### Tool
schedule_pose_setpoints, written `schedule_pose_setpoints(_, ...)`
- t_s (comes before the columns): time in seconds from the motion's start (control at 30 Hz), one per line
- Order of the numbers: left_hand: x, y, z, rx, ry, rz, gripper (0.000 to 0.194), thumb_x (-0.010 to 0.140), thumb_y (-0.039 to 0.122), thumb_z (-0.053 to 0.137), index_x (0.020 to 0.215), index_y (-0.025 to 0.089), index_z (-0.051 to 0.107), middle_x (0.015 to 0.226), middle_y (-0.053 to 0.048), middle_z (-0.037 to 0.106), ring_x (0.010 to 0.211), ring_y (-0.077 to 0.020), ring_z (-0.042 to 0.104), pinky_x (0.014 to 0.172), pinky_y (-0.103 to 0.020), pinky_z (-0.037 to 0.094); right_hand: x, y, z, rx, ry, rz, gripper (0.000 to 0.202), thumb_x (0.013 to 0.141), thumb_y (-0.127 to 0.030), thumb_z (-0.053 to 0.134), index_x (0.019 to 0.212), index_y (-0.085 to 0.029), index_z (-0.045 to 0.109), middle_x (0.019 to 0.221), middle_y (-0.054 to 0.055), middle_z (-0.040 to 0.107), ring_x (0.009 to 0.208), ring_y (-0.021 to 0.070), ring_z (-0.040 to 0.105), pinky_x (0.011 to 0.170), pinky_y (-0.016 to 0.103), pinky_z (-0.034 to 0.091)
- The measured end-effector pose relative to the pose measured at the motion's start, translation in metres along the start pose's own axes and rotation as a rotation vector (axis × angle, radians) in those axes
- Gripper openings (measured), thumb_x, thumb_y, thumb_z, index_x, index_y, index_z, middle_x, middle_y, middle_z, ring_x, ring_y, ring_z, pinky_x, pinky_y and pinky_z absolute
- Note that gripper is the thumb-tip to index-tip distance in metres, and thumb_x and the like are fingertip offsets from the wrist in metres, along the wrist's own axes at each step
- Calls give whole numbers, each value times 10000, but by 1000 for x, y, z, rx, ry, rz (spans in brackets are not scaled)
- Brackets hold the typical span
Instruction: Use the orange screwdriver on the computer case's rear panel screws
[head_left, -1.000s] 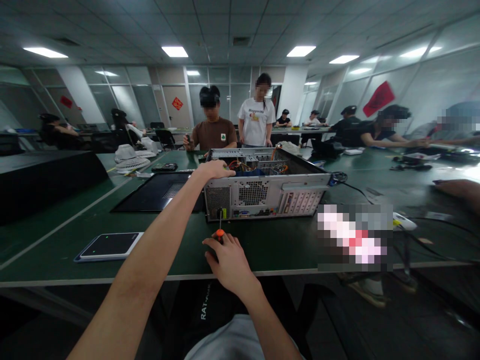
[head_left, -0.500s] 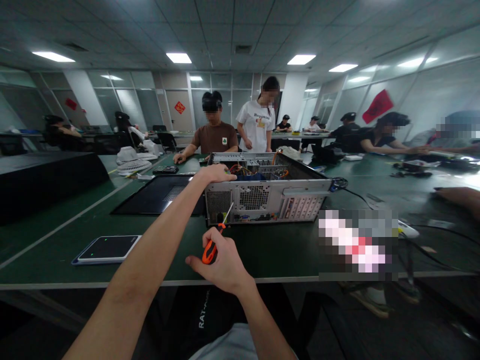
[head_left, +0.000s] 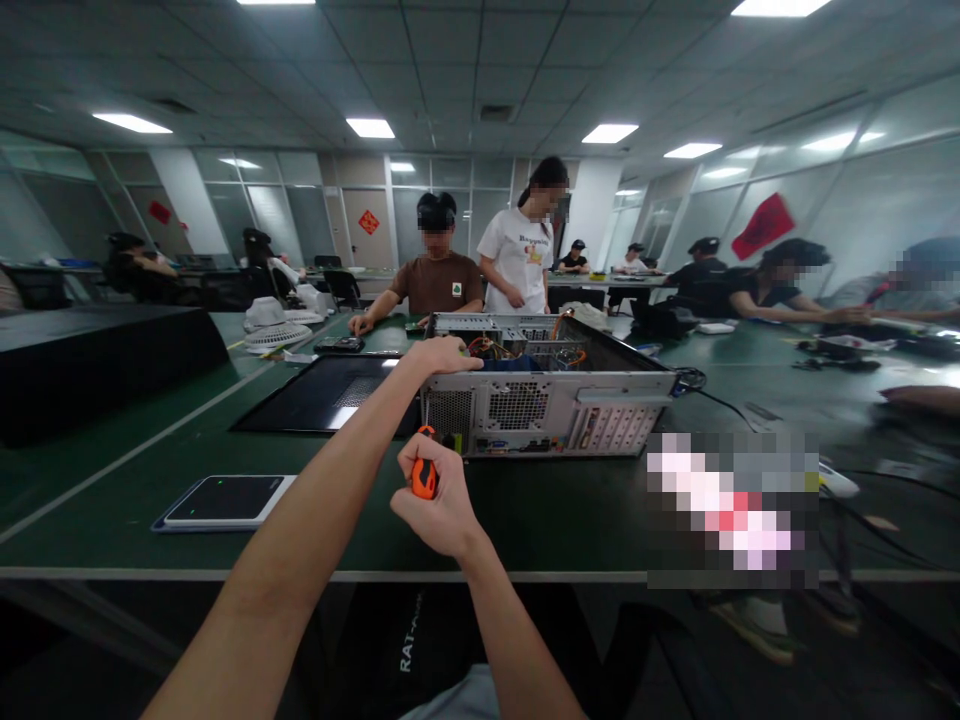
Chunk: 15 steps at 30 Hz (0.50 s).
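Right hand [head_left: 436, 485]: fingers wrapped firmly around the handle of an orange-and-black screwdriver [head_left: 424, 478], held in front of the left end of the computer case [head_left: 559, 387]. Shaft points up toward the case's near left corner; whether the tip touches metal, cannot tell.

Left hand [head_left: 448, 354]: laid over the case's top rim at that same corner, fingers reaching inward. Fingertips partly hidden; pinching or merely resting, cannot tell.

Handling, judged: screwdriver light and rigid, with a handle that looks grippy; best held at the thick part, thumb opposite the fingers, shaft left free. Case likely heavy and stiff, its sheet-metal rims thin and perhaps sharp. For lifting, 2 hands under opposite ends would suit; for steadying, 1 palm on a solid corner. Fragile part: the loose cables [head_left: 499, 348] inside the case, soft and easily snagged, so poor handholds.

Farther out: a black side panel [head_left: 296, 400] lies flat on the counter [head_left: 540, 510] left of the case, probably light, smooth and easily scratched; take it by the edges. 1 white-edged flat device [head_left: 229, 498] lies nearer the wearer, front-left of the case.
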<state>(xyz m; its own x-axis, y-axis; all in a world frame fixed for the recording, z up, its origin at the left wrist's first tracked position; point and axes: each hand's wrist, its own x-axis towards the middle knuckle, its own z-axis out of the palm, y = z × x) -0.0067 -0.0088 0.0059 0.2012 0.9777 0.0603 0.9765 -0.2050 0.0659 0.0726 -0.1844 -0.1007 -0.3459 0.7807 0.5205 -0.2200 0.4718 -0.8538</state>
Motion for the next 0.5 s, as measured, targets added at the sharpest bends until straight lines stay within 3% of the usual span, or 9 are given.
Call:
schedule_pose_setpoints(0.33, 3, -2, 3, -48, 35, 18, 762, 864, 732, 507, 1412, 216, 618, 1466, -155, 605, 1311, -363, 600, 1075, -438, 469, 2, 0, 9, -42, 56, -8, 217, 591, -198, 555, 653, -241, 352, 614, -91, 307, 542, 82, 266, 516, 228, 247)
schedule_pose_setpoints(0.5, 11, -12, 8, -163, 108, 60, 649, 810, 678, 637, 1258, 217, 728, 1331, -120, 707, 1217, -342, 661, 1023, -400, 507, 2, -8, 13, -25, 146, -53, 198, 782, -298, 626, 786, -242, 436, 646, -90, 356, 554, 90, 327, 535, 231, 319)
